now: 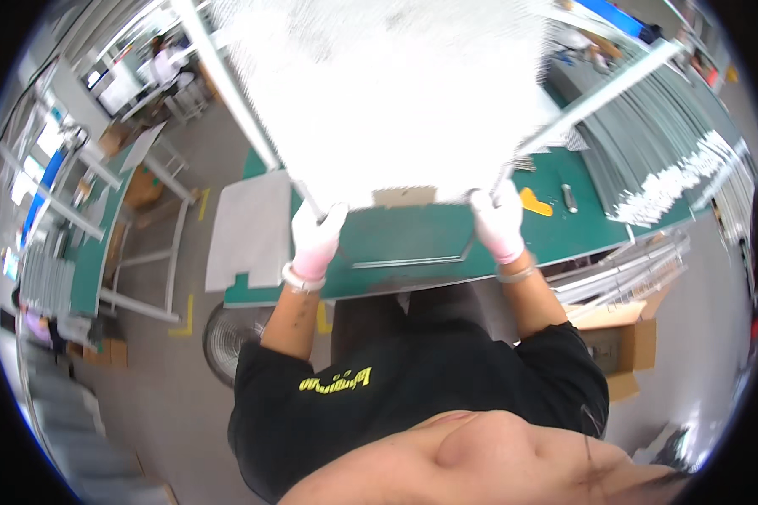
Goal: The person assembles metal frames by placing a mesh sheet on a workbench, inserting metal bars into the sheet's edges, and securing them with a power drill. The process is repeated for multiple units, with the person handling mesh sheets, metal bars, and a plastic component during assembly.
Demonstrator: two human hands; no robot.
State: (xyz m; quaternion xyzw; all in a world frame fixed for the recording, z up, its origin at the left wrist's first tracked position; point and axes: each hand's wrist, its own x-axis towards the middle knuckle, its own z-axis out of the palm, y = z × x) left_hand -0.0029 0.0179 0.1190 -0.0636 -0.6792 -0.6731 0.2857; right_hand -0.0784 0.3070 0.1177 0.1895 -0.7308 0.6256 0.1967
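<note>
A large, very bright white panel [404, 101] with a fine ribbed or mesh-like texture along its sides fills the upper middle. My left hand [318, 236], in a white glove, is closed at its lower left corner. At the lower right corner my gloved right hand [499, 220] is closed as well. The fingertips are partly hidden, and glare hides the panel's detail. Between my hands, below the panel, a brown strip [404, 197] and a thin rectangular outline [408, 263] show on the green tabletop [362, 288].
A pale grey sheet [248, 231] overhangs the table's left end. Right of my right hand lie a yellow flat tool [536, 203] and a grey-handled tool [569, 199], then stacked grey strips [648, 143]. A fan [227, 341] and an open carton [619, 349] stand below.
</note>
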